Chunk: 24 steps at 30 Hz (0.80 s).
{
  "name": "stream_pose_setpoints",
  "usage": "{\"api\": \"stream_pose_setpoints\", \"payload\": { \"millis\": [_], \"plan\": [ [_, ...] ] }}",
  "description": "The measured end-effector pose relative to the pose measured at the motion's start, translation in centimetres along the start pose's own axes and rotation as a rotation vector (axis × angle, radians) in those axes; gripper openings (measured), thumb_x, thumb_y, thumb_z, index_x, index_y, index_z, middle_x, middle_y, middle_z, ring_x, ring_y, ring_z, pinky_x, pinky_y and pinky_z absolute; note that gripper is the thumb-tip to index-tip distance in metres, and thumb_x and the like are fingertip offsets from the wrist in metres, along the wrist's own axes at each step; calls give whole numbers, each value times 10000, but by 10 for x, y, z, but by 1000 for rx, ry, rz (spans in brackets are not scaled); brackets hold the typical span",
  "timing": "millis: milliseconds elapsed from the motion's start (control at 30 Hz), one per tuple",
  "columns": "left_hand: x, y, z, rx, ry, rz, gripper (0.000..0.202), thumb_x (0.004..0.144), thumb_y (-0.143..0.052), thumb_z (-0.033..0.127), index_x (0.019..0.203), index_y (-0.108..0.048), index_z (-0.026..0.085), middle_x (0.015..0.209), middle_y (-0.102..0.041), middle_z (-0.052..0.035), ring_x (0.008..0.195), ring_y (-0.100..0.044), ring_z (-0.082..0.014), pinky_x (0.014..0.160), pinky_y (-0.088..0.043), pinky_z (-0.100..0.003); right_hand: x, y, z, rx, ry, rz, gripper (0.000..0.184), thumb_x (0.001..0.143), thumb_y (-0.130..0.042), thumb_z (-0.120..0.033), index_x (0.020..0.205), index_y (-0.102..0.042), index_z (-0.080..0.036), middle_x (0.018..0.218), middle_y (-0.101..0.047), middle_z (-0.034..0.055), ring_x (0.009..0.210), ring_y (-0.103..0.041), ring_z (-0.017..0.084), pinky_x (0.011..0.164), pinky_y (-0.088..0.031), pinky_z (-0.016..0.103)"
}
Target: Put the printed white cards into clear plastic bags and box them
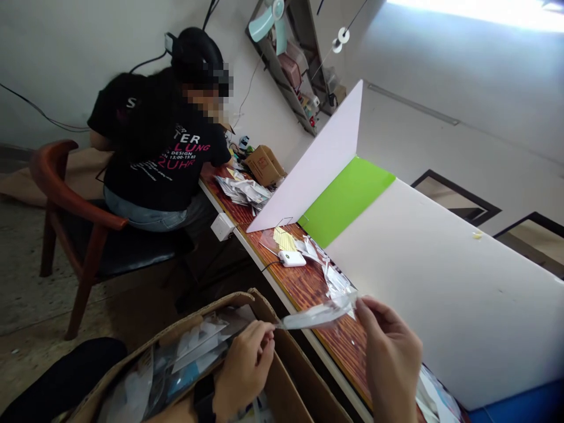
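A clear plastic bag (315,316) with something whitish in it is stretched between my two hands. My left hand (247,363), with a dark band on the wrist, pinches its left end above the cardboard box. Fingers closed, my right hand (390,346) grips the other end over the wooden table. Below my left hand, the open cardboard box (282,373) holds several clear plastic packets (198,346) with white and blue contents. What exactly the stretched bag contains is too blurred to tell.
White partition panels (326,153) and a green panel (348,200) stand along the wooden table (304,282). On it lie a small white device (291,258) with a cable and several loose packets (337,282). Another person (163,129) sits at the far end on a wooden chair (79,194).
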<state>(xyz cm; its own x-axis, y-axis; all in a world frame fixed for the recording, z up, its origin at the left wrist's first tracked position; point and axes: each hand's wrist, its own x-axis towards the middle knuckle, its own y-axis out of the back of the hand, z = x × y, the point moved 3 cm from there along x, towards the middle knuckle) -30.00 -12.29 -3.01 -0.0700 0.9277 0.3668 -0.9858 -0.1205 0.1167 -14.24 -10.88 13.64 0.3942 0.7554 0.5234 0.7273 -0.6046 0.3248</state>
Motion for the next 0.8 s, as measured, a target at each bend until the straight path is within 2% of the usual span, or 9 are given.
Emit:
{"api": "stream_pose_setpoints", "payload": {
  "millis": [133,200,267,367,433,533,600,700,800],
  "plan": [
    [6,10,-12,-365,88,139,233,899,-381,351,991,-527,195,950,-599,-62,817,-567,-189,791,-432,-327,-19,7,-13,36,-2,-157,286,583,-751,-408,734,-667,-180,739,-674,39,720,-619,211,680,-504,318],
    [12,13,-23,-595,204,190,261,899,-376,387,998,-512,188,979,-597,-59,862,-576,-182,816,-430,-321,-30,11,-4,66,-54,-205,272,591,-756,-397,727,-660,-182,752,-675,39,739,-621,211,682,-505,305],
    [18,12,-29,-768,280,169,307,904,-327,422,954,-504,176,947,-615,-66,895,-592,-189,809,-448,-327,-40,12,12,132,-136,-231,272,595,-761,-393,724,-656,-177,766,-679,47,748,-623,214,676,-506,300],
    [23,8,-27,-823,303,5,409,903,-261,473,891,-517,154,788,-644,-61,745,-623,-183,685,-479,-317,-51,6,41,222,-252,-296,260,617,-754,-387,717,-656,-169,714,-663,39,688,-606,190,629,-497,280],
    [21,4,-20,-797,298,-135,399,884,-348,480,881,-556,140,740,-649,-48,648,-606,-156,613,-457,-278,-56,-2,56,245,-301,-358,252,610,-762,-375,691,-656,-161,658,-635,23,638,-580,165,597,-483,262],
    [14,-3,-8,-712,252,-342,303,768,-611,385,940,-618,136,829,-681,-57,746,-621,-173,660,-451,-266,-60,-10,69,251,-334,-424,252,601,-767,-370,661,-644,-158,609,-608,11,593,-558,148,569,-471,252],
    [10,-8,-4,-654,226,-456,353,676,-708,297,989,-641,147,914,-694,-66,863,-623,-209,732,-457,-284,-62,-12,74,231,-328,-455,245,638,-737,-380,664,-632,-160,613,-615,16,590,-566,152,565,-473,259],
    [6,-13,0,-613,224,-549,314,657,-708,264,950,-683,153,920,-706,-55,865,-623,-216,758,-454,-292,-66,-13,78,163,-286,-502,241,690,-692,-387,699,-621,-157,664,-643,39,621,-593,176,586,-485,287],
    [6,-13,0,-662,263,-574,300,736,-629,359,928,-695,139,920,-714,-67,863,-630,-213,773,-456,-293,-67,-14,81,75,-204,-527,213,734,-649,-369,745,-610,-160,718,-649,50,679,-605,198,632,-487,312]
  ]
}}
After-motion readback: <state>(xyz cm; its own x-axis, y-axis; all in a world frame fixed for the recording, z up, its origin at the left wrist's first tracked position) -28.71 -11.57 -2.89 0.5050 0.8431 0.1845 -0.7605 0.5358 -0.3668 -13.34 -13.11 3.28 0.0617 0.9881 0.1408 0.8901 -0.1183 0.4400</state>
